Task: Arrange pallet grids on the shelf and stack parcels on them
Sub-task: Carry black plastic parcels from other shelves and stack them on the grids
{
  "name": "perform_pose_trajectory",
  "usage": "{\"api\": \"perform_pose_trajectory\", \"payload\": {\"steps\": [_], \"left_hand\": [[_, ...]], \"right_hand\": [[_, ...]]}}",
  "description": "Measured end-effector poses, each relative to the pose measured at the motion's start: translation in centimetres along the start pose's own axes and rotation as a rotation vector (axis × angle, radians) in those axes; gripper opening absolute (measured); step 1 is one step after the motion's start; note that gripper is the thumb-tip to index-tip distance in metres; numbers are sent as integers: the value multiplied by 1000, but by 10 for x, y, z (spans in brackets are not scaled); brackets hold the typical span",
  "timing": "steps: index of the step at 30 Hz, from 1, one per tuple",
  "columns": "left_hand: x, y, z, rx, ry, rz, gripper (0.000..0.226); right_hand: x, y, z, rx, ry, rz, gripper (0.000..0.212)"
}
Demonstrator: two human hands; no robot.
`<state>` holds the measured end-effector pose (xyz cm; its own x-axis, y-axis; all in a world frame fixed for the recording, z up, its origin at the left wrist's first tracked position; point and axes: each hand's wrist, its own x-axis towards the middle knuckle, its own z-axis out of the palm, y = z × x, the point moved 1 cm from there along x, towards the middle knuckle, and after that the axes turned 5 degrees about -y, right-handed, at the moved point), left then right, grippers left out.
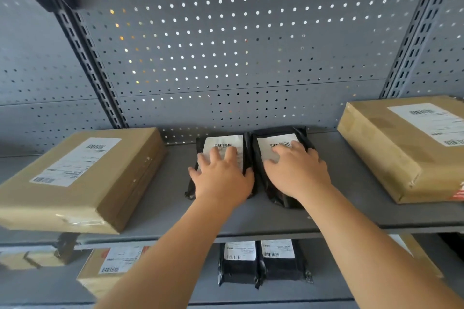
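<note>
Two bare forearms reach up from the bottom edge of the view toward the grey shelf. Left hand lies palm-down on the left black parcel, fingers spread flat over its white barcode label, thumb at the parcel's right side; not clenched, pressing rather than gripping. Right hand lies palm-down on the right black parcel, fingers likewise spread over its label, little finger at the parcel's right edge; open and flat, nothing clasped.

Both black parcels sit side by side, touching, at the middle of the shelf close to the back edge, against the perforated back panel. No pallet grid can be made out beneath them.

Left brown box lies at the left end of the shelf, its front corner overhanging the front edge, white label facing up. Right brown box lies at the right end of the shelf, label up, running out of view. Both boxes stand well apart from the black parcels.

Lower shelf: two lower black parcels side by side at its middle, labels up; lower brown box to their left, partly hidden by the left forearm
</note>
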<state>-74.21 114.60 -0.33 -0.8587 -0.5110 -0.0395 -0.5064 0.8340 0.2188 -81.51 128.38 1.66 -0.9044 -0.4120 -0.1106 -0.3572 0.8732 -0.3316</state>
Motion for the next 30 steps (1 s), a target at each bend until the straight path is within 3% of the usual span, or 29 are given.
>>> {"api": "perform_pose_trajectory", "payload": {"steps": [5,20,30], "left_hand": [[6,-3,-2,-18,-65,-67,73],[-28,-5,-3,-11,8,-112,71],[-78,-31,-63,-78,276,-127,67]], "right_hand": [[3,-3,4,-28,5,14,73],[-8,12,9,-97,89,-5,69],[-54,-39,-22,17,283,-187,62]]}}
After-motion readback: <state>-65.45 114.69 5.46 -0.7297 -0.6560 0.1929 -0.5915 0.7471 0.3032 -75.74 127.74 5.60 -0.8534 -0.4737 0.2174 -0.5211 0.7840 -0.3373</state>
